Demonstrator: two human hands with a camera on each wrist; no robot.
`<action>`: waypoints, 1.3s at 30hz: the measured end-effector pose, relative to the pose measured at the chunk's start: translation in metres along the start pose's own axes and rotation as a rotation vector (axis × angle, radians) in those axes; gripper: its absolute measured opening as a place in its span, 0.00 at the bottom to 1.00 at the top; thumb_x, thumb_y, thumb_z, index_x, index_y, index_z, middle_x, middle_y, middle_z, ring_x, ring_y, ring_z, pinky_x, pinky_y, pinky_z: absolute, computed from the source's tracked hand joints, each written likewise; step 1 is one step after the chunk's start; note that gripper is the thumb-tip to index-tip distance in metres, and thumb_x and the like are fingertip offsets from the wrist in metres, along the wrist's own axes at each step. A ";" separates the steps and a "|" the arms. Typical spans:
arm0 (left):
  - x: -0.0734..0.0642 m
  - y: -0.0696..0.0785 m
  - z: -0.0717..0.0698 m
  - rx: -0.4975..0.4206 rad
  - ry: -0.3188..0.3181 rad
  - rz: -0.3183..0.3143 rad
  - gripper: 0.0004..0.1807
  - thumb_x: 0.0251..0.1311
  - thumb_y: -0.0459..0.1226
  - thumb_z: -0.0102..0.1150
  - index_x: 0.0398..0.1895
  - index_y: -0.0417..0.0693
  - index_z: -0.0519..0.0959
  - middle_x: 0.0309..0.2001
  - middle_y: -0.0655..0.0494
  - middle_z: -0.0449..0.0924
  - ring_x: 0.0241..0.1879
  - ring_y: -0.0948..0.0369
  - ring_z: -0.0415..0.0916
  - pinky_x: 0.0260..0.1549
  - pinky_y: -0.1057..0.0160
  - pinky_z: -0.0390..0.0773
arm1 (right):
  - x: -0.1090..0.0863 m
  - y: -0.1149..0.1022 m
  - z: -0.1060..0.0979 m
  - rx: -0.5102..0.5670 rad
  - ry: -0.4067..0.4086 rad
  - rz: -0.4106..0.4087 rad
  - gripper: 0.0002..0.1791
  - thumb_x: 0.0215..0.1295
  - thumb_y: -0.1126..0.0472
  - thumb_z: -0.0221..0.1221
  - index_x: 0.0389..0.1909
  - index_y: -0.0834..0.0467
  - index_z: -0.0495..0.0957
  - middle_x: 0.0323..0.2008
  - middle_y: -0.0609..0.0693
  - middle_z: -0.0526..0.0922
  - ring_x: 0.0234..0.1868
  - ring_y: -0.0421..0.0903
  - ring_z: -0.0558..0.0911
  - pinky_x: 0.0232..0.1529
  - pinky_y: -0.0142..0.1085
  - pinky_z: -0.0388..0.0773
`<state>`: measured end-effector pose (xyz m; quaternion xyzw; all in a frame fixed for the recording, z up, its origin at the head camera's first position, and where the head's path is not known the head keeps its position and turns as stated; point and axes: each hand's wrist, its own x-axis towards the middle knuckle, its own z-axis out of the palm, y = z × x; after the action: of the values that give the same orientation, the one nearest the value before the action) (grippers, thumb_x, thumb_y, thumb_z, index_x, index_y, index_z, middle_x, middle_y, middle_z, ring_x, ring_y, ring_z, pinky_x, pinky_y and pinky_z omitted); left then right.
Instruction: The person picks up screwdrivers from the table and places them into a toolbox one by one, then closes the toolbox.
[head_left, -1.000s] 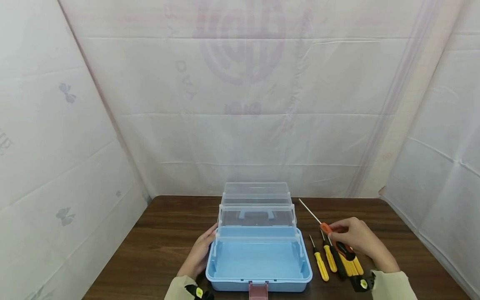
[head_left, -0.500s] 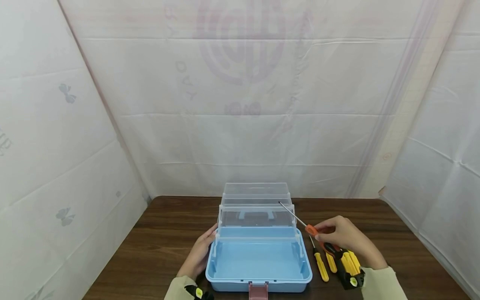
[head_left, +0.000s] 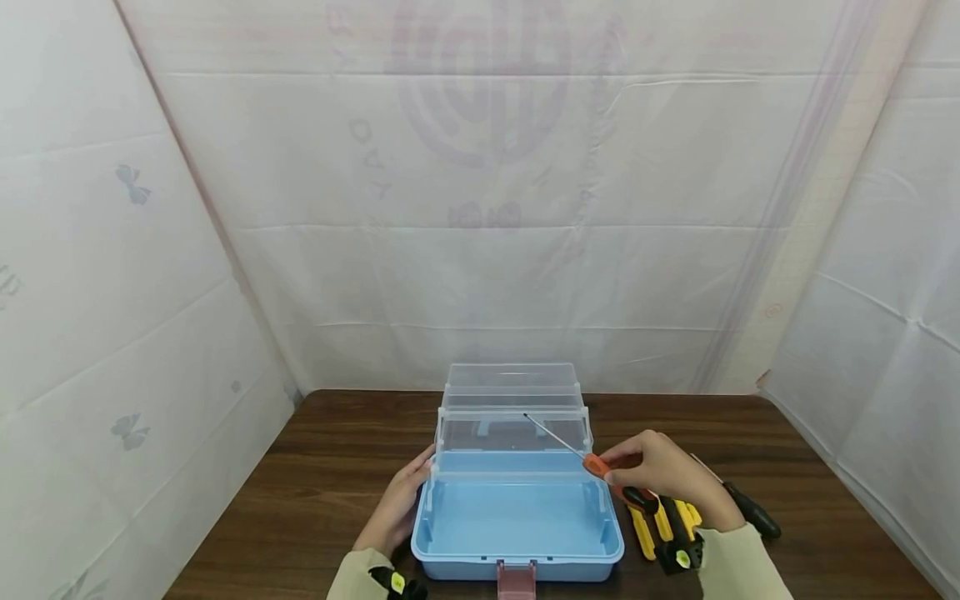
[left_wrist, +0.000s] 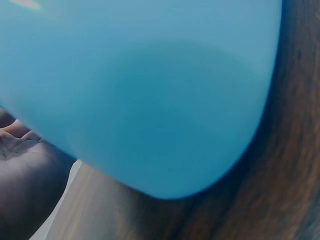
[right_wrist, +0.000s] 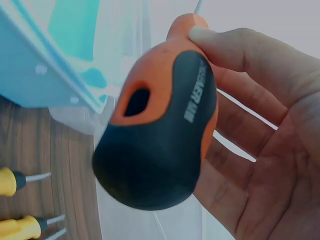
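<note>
The right hand (head_left: 663,471) pinches the neck of a screwdriver (head_left: 596,465) between thumb and fingers. In the right wrist view the screwdriver's thick orange and black handle (right_wrist: 150,170) shows clearly. Its long shaft points up and left over the right side of a light blue toolbox (head_left: 450,570), whose lid is raised. At the box's left side rests the left hand (head_left: 396,508), its fingers extended along the outer wall. Close up in the left wrist view is the blue box wall (left_wrist: 160,120), with part of the left hand (left_wrist: 30,180) at the left edge.
Clear trays (head_left: 513,429) stand raised at the toolbox's back. Several yellow-handled screwdrivers (head_left: 642,533) lie right of the box, partly behind the right wrist. A black-handled screwdriver (head_left: 753,510) lies farther right on the wooden table (head_left: 352,442). White sheeting (head_left: 390,275) encloses the table's back and sides.
The right hand has carried the orange and black screwdriver left, from above the other screwdrivers to the toolbox's right side. The black-handled screwdriver at far right has come into view. The left hand stays put.
</note>
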<state>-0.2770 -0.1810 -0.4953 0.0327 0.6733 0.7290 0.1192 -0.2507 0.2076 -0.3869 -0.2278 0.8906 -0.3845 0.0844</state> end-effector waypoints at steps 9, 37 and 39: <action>0.000 -0.003 -0.003 0.006 0.004 -0.004 0.31 0.74 0.46 0.37 0.76 0.45 0.50 0.75 0.36 0.46 0.73 0.39 0.49 0.67 0.39 0.58 | 0.010 -0.009 0.012 -0.031 -0.003 -0.032 0.15 0.57 0.57 0.66 0.42 0.62 0.85 0.34 0.51 0.87 0.25 0.38 0.77 0.24 0.31 0.78; 0.001 -0.003 -0.002 0.000 0.007 -0.023 0.31 0.75 0.46 0.36 0.76 0.43 0.49 0.75 0.34 0.45 0.72 0.37 0.48 0.66 0.38 0.57 | 0.024 -0.025 0.040 0.003 -0.129 -0.109 0.10 0.56 0.63 0.66 0.40 0.57 0.87 0.36 0.51 0.88 0.29 0.37 0.81 0.28 0.30 0.79; 0.001 -0.004 -0.003 -0.005 0.004 -0.024 0.31 0.74 0.45 0.36 0.76 0.43 0.49 0.75 0.35 0.45 0.72 0.38 0.48 0.67 0.38 0.57 | 0.025 -0.025 0.042 0.003 -0.134 -0.113 0.10 0.56 0.63 0.66 0.40 0.58 0.87 0.36 0.51 0.88 0.28 0.36 0.81 0.28 0.30 0.79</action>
<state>-0.2784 -0.1833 -0.4992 0.0230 0.6719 0.7294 0.1268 -0.2506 0.1536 -0.3971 -0.3030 0.8679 -0.3741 0.1225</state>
